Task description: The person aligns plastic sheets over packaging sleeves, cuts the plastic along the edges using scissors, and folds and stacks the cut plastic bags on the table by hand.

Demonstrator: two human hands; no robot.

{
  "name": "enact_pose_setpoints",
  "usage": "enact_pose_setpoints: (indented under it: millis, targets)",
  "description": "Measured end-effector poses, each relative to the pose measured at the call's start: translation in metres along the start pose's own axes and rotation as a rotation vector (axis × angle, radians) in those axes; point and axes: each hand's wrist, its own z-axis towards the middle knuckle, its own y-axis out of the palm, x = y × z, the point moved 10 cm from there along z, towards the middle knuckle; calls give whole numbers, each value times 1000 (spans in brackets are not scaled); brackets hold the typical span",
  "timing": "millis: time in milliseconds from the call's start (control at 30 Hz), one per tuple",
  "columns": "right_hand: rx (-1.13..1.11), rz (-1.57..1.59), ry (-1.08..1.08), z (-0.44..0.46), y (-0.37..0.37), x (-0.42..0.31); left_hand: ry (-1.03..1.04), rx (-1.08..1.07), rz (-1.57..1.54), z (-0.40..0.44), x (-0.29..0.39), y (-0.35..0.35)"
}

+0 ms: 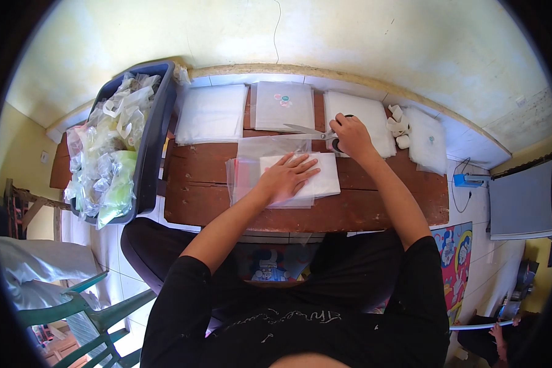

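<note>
From the left, we are seeing the dark bin point(152, 144) heaped above its rim with bagged plastic; a knock could be tipping loose pieces onto the tabletop point(383, 193). Next, the left hand point(291, 178) is lying flat on the white pile point(327, 176), fingers spread and grasping nothing. If that palm were lifting or pushing sideways, we would be risking the slick layers underneath sliding out of line. Further right, the right hand point(349, 135) is grasping the scissors point(305, 129), fingers curled round the black handles. The 2 blades are standing parted and pointing left, so a careless closing could be nicking the wrong layer; whether they are touching the plastic, we are not able to tell from here.

As for looks, we are finding the clear sheets point(249, 147) glossy and see-through near the middle of the tabletop, their left edges sitting unevenly and a reddish patch showing there. Overlapping them, the white pile is looking opaque and straight-edged, its right end reaching past theirs. The scissors are showing slim grey blades.
</note>
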Motion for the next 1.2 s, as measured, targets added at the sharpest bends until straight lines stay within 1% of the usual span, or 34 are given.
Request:
enact_pose_setpoints:
  millis: [267,433,667,733,867,1033,1200]
  targets:
    - [13,-28,-30,0,5,5,2,-1,1,0,0,1]
    - [-42,-45,17,-7,6,13,4,-7,3,0,0,3]
    - [-59,-53,55,-4,0,12,2,-17,4,0,0,2]
    - [-21,-69,5,0,0,5,1,-11,2,0,0,2]
    - [-15,-61,-5,1,2,5,3,-5,6,0,0,2]
    - [-114,-74,42,-9,4,19,4,-9,3,0,1,2]
    - [-101,-70,46,-10,3,21,6,-2,-1,0,0,2]
